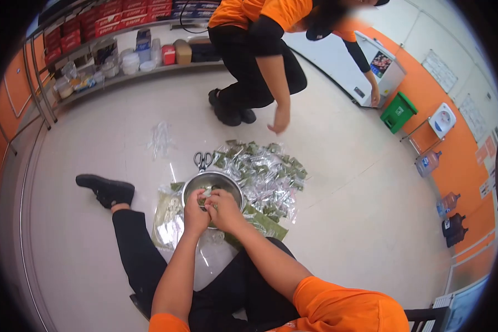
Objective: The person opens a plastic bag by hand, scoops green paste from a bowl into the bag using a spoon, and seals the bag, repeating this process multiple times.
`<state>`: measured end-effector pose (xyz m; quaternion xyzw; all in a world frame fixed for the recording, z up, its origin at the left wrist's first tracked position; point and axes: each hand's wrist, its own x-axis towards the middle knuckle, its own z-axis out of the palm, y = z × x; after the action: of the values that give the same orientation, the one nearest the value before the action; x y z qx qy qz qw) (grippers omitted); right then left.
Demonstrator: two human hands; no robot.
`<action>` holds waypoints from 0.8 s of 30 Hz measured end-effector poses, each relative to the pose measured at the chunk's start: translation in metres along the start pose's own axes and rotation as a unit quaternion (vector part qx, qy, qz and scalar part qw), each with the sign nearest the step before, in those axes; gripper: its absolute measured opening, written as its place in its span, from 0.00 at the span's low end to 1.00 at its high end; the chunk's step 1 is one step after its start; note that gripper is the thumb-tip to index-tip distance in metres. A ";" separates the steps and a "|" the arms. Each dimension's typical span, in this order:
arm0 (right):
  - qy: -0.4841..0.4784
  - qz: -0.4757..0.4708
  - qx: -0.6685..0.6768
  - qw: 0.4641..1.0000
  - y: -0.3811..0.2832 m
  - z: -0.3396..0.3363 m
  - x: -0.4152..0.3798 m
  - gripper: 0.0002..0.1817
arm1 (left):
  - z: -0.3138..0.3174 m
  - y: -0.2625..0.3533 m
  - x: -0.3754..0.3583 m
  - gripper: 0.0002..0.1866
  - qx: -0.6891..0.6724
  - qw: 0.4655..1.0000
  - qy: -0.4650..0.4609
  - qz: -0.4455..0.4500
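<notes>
My left hand [195, 212] and my right hand [224, 210] meet over a round metal bowl [233, 185] on the floor between my legs. Fingers of both are curled in against a small pale item [207, 193], too small and covered to name. Dark green bits show inside the bowl. Behind it lie black-handled scissors [203, 160]. To the right spreads a heap of clear plastic packets with green leafy pieces [265, 177]. A clear plastic bag [167, 220] lies left of the bowl, and a flat green packet [266, 222] lies to its right.
Another person in an orange shirt [279, 14] bends over just beyond the heap, one hand [280, 117] hanging low. Loose clear plastic [160, 139] lies on the floor. Shelves [149, 71], a white freezer [337, 63], a green bin [399, 113] and water bottles [428, 164] line the room.
</notes>
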<state>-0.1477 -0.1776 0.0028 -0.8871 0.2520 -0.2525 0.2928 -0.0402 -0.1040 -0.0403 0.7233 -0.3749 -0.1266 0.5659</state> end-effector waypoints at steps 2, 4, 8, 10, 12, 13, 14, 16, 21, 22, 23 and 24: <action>0.044 0.000 0.038 0.998 0.002 0.002 -0.003 0.05 | 0.002 0.000 0.003 0.28 0.010 1.000 0.003 -0.020; 0.084 -0.012 0.038 0.996 0.002 0.002 -0.005 0.04 | 0.002 0.002 0.002 0.30 0.008 0.999 0.001 -0.034; 0.139 -0.020 0.054 0.989 0.018 0.005 -0.005 0.03 | 0.016 -0.018 0.002 0.34 -0.007 1.000 -0.002 -0.001; 0.159 -0.032 0.038 0.986 0.020 -0.002 -0.002 0.04 | 0.020 -0.037 0.005 0.36 -0.029 0.999 -0.033 0.027; 0.155 -0.017 0.016 0.988 0.025 -0.005 -0.003 0.04 | 0.013 -0.036 0.004 0.33 -0.146 0.982 -0.114 -0.039; 0.166 -0.018 0.023 0.986 0.026 -0.006 -0.003 0.04 | 0.008 -0.036 0.004 0.32 -0.162 0.976 -0.129 -0.063; 0.175 -0.021 0.029 0.984 0.027 -0.008 -0.003 0.04 | 0.005 -0.038 0.005 0.30 -0.178 0.970 -0.143 -0.087; 0.177 -0.027 0.020 0.984 0.027 -0.011 -0.004 0.04 | 0.005 -0.052 0.008 0.23 -0.156 0.975 -0.133 -0.082; 0.193 -0.005 0.048 0.980 0.029 -0.009 -0.004 0.06 | 0.004 -0.047 0.007 0.18 -0.148 0.974 -0.112 -0.129; 0.196 -0.001 0.054 0.979 0.032 -0.005 -0.005 0.07 | 0.002 -0.045 0.006 0.18 -0.133 0.974 -0.112 -0.144; 0.172 0.003 0.059 0.983 0.033 -0.008 -0.005 0.06 | 0.001 -0.050 0.009 0.19 -0.084 0.980 -0.132 -0.123; 0.184 -0.006 0.049 0.982 0.028 -0.011 -0.005 0.08 | 0.003 -0.059 0.010 0.20 -0.036 0.981 -0.152 -0.115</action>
<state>-0.1663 -0.1992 -0.0090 -0.8117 0.2832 -0.4252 0.2830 -0.0115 -0.1080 -0.0923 0.7130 -0.3660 -0.3126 0.5098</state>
